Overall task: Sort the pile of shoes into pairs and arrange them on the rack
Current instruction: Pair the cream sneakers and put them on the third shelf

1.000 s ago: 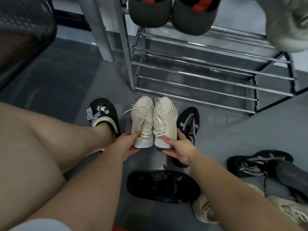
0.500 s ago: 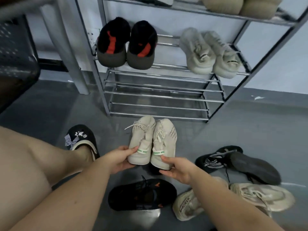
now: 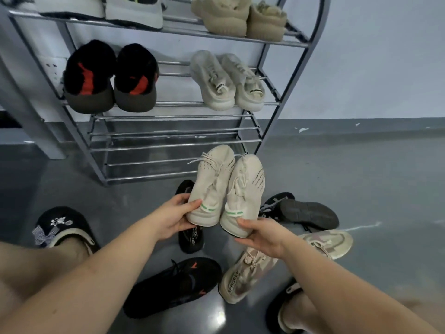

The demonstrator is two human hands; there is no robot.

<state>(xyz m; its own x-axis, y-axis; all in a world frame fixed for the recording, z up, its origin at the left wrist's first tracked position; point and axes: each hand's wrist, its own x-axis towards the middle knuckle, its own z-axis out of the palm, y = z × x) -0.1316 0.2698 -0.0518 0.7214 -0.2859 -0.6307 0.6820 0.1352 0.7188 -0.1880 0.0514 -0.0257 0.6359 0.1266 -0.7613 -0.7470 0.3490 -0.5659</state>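
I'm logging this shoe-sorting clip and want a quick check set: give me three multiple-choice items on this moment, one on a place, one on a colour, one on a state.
1. Where does the black pair with red marks sit?
A. On the floor
B. On the rack's middle shelf, left side
C. On the top shelf, right side

2. What colour is the stripe at the heel of each held shoe?
A. Green
B. Red
C. Blue

3. How are the two cream sneakers held?
A. Both in the left hand
B. Both resting on the bottom shelf
C. One in each hand, side by side

Answers:
1 B: the black pair with red marks stands left on the middle shelf of the rack.
2 A: the cream sneakers each show a green stripe.
3 C: the left hand grips one heel and the right hand grips the other.
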